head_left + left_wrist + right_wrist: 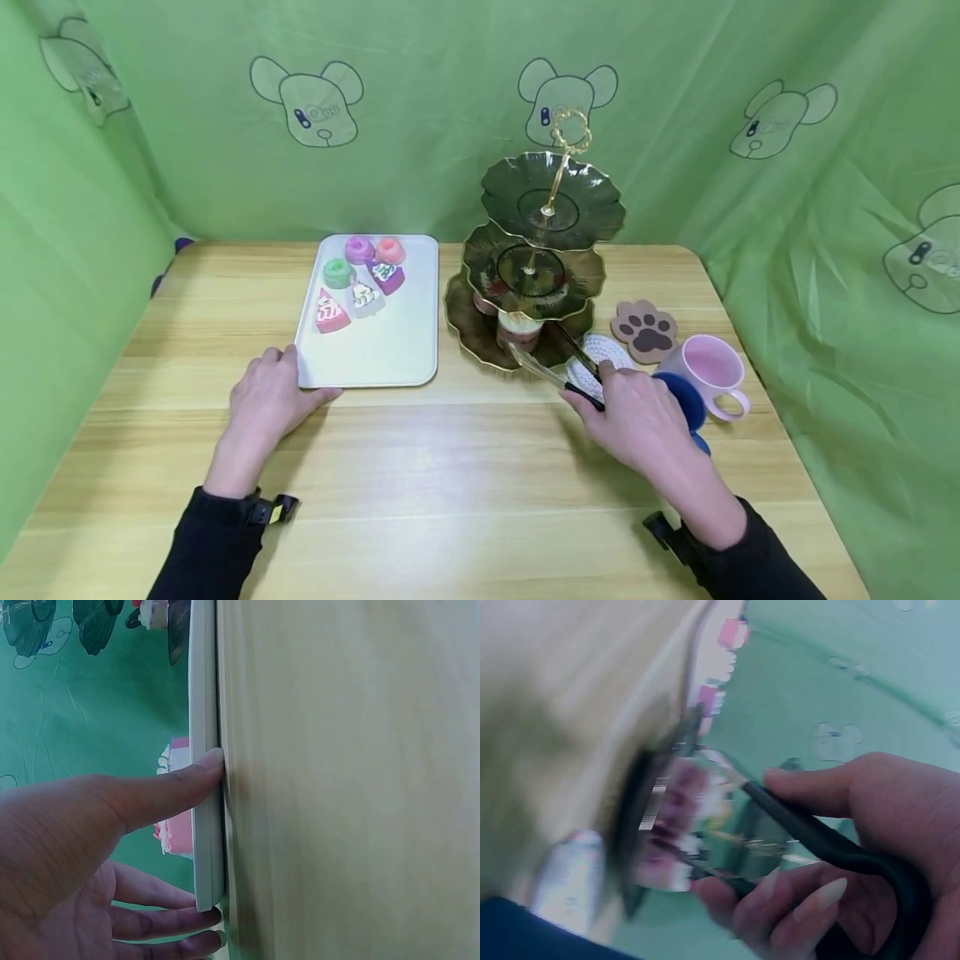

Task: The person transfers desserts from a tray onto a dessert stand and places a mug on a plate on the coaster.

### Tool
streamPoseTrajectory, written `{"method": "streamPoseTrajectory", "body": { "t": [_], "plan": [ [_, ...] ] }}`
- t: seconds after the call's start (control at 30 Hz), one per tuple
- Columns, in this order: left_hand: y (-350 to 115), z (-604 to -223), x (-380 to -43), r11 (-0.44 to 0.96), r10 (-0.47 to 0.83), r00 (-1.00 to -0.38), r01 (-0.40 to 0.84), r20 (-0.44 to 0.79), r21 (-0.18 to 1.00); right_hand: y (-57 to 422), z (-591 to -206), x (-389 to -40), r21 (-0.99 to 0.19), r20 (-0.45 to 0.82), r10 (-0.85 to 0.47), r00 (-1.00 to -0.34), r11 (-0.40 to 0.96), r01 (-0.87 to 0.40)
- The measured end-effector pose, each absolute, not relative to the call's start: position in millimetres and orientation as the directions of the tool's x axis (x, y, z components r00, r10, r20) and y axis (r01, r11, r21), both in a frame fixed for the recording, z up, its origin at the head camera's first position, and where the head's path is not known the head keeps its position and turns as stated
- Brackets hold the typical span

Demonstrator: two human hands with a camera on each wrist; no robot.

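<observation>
My left hand [270, 392] holds the near left corner of the white tray [375, 358], thumb along the front edge and fingers at the left side. Small ring-shaped cakes [358, 250] and toy-like cake slices [331, 312] lie in the tray's back left part. With my right hand [641, 417] I grip tongs with black handles and shiny metal ends [542, 367]. Their two arms are spread at a white-topped reddish cake [519, 333] on the bottom tier of a dark green stand [480, 342]. The right wrist view is blurred around the cake [681, 799].
The stand's two upper plates [551, 192] overhang the cake, with a gold handle [564, 158] on top. A white round coaster [596, 358] lies under the tongs. Right of it are a paw-shaped coaster [647, 332], a pink mug [705, 371] and a blue mug [686, 400].
</observation>
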State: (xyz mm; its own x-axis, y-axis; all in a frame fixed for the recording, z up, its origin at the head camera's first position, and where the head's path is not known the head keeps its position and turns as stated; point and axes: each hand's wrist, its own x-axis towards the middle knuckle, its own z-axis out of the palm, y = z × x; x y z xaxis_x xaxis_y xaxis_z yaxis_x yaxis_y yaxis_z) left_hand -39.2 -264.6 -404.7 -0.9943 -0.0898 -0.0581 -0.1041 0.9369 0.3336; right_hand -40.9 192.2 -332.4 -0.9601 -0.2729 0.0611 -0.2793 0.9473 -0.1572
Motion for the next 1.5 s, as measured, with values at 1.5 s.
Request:
{"method": "streamPoseTrajectory", "body": {
  "t": [1.5],
  "plan": [
    [-265,-404,-40,0.947,-0.080,-0.996,-0.088,-0.040,0.308,-15,-371,-131,-0.028,0.005,-0.331,-0.944,0.943,-0.331]
  ]
}}
